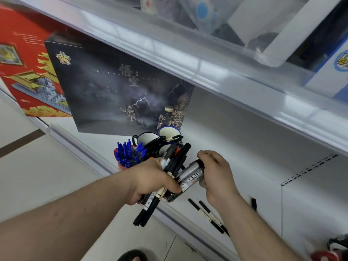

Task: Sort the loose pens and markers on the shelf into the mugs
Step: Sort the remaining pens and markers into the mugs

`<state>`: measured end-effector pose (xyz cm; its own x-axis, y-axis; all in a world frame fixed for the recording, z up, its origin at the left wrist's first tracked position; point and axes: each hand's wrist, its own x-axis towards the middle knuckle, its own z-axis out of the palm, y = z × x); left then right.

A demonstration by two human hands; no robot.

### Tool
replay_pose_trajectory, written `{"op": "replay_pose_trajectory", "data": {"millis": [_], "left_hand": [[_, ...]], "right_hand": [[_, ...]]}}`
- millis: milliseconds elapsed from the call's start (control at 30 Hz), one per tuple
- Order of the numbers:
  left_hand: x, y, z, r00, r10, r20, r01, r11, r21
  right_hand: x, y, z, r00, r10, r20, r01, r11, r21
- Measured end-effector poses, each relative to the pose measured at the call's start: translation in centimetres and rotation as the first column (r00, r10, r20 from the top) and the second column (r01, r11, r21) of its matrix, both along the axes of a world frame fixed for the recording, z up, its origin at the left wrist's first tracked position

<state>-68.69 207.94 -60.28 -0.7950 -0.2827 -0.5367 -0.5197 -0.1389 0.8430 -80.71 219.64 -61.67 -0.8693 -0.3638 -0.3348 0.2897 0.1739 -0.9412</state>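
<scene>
The left hand (152, 180) is clenched round a mixed bundle of black pens (170, 173), apparently gathered for sorting, just in front of the mugs (148, 139). The right hand (216, 175) pinches two grey markers (191, 176) beside that bundle; their label bears Chinese characters, not fully legible. One mug (120, 162) holds blue pens (128, 154). Loose pens (207, 213) lie on the shelf (235, 147), right of the mugs. The dark box (113, 87) behind reads "BLACK".
</scene>
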Motion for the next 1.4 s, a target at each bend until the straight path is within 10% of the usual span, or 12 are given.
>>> {"op": "replay_pose_trajectory", "data": {"millis": [267,633,833,1100,1267,1333,1400], "left_hand": [[0.0,-4.0,-0.1,0.848,0.524,-0.085,-0.526,0.850,-0.011],[-0.1,-5.2,-0.2,0.820,0.556,-0.138,-0.551,0.831,0.075],[-0.2,-5.2,-0.3,0.834,0.528,-0.160,-0.519,0.849,0.094],[0.0,-4.8,-0.2,0.906,0.355,-0.231,-0.348,0.935,0.074],[0.0,-4.3,0.2,0.937,0.233,-0.259,-0.229,0.972,0.045],[0.0,-4.0,0.4,0.938,0.217,-0.271,-0.215,0.976,0.038],[0.0,-3.7,0.5,0.941,0.191,-0.278,-0.192,0.981,0.023]], "right_hand": [[-5.6,-5.5,-1.7,0.722,0.023,-0.691,0.127,0.978,0.166],[-7.0,-12.1,-7.0,0.472,0.369,-0.800,-0.129,0.927,0.351],[-8.1,-10.3,-10.7,0.419,0.592,-0.688,-0.128,0.789,0.601],[-5.8,-11.3,-10.7,0.398,0.894,-0.208,-0.156,0.289,0.945],[-5.7,-11.0,-9.1,0.376,0.924,-0.068,-0.209,0.156,0.966],[-5.0,-10.7,-7.0,0.490,0.852,-0.187,-0.274,0.354,0.894],[-3.7,-9.3,-3.9,0.770,0.524,-0.364,-0.292,0.796,0.530]]}}
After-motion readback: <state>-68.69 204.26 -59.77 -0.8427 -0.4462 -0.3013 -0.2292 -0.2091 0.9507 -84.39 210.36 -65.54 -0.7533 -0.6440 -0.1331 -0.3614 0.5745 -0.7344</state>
